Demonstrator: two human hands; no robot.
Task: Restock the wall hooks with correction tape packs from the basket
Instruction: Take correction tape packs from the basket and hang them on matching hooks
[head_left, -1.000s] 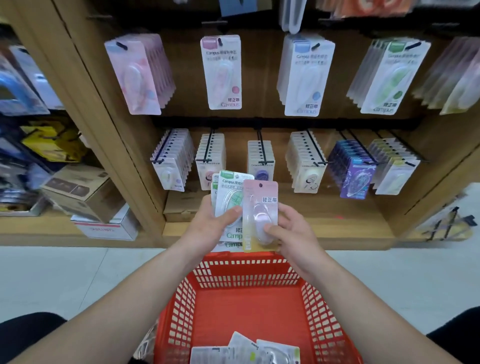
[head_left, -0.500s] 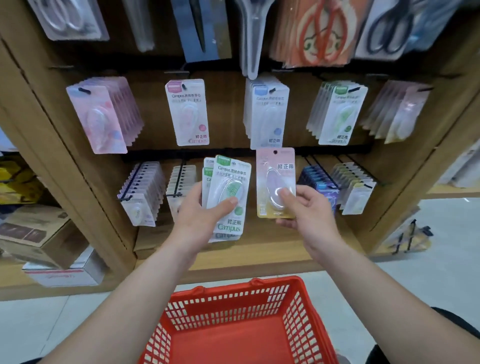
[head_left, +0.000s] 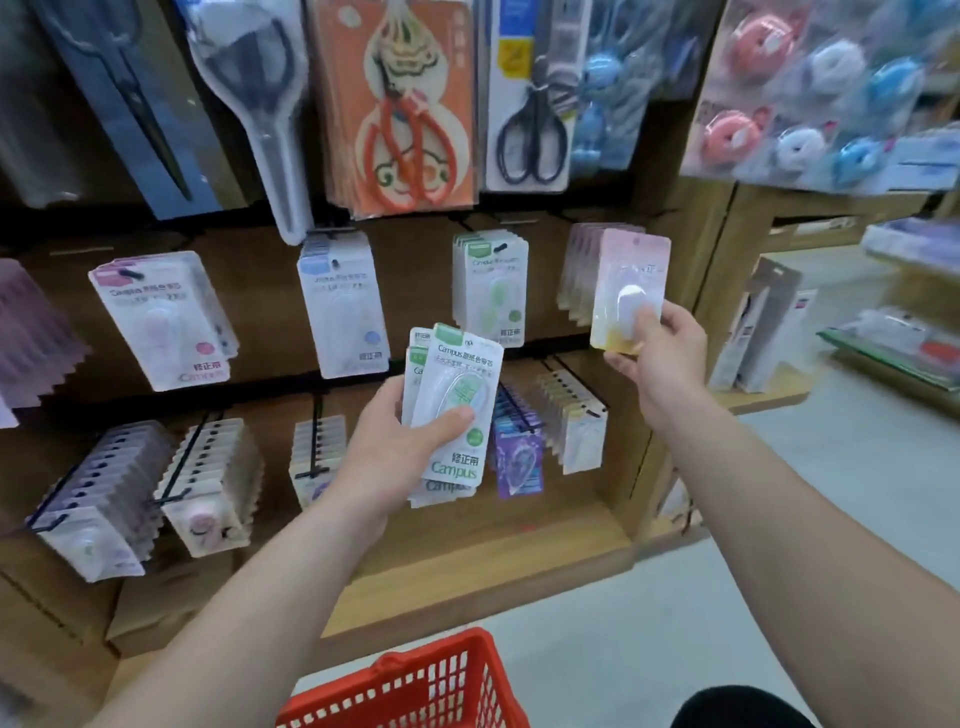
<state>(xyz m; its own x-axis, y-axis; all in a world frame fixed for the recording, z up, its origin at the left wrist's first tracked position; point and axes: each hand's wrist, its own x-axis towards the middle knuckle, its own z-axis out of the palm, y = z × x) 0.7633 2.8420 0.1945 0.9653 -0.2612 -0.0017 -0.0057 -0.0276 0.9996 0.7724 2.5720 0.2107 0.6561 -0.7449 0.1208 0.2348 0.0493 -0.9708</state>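
While the left hand (head_left: 395, 447) grips a fanned stack of green packs (head_left: 457, 415), thumb pressed across the front blister and fingers curled behind, the top card reads "Campus" beside its green tab and again in large green letters at the foot, with "修正带" just above that. The right hand (head_left: 665, 358) pinches a pink pack (head_left: 628, 291) by its lower end, thumb on the blister and fingers behind; the print on it is too blurred to read. That pack stands upright just in front of the pink row (head_left: 579, 275) on the upper rail, and whether it touches the row cannot be told. Far left on the same rail, a hung card (head_left: 161, 322) shows "Campus" and red "修正带". Half a second ago the pink pack was close beside the green stack, low before the bottom rail; it has since gone up and to the right, well apart from the stack, which the left hand keeps. The view has also tilted up: scissors (head_left: 410, 135) now fill the top, and only the near rim of the red basket (head_left: 415, 686) shows.
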